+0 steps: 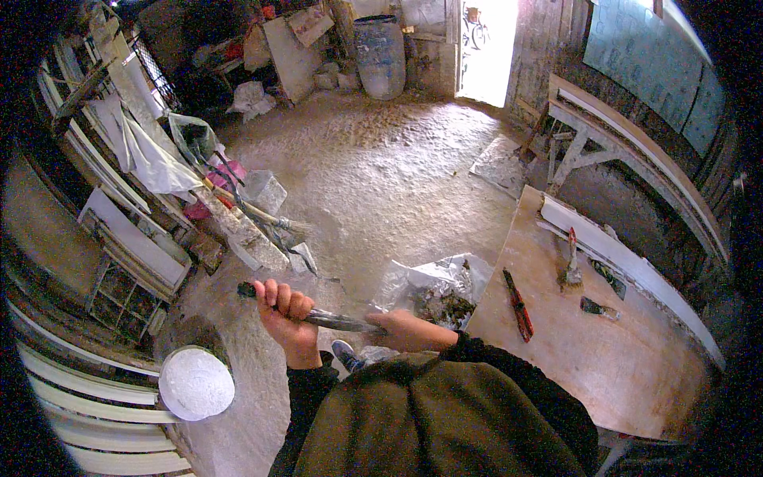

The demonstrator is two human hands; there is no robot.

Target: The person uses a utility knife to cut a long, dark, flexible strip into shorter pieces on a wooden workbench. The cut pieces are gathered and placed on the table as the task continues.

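Observation:
My left hand (288, 318) is closed round a long grey-black rod-like handle (342, 320), near its dark end. Farther along the same handle, my right hand (407, 330) is closed on it too. The handle lies nearly level in front of my body; whatever is at its other end is hidden, so its kind cannot be told. Just beyond my right hand, on the floor, lies a crumpled whitish plastic sheet or bag (405, 282) with dark and pale debris (449, 306) in it. One of my shoes (346, 354) shows below the handle.
On the wooden table (588, 374) at right lie a red-and-black tool (518, 306), a red-handled paintbrush (571, 262) and a scraper-like tool (600, 308). A white-topped bucket (196, 383) stands at left near long white mouldings (103, 433). A blue barrel (380, 60) stands by the doorway.

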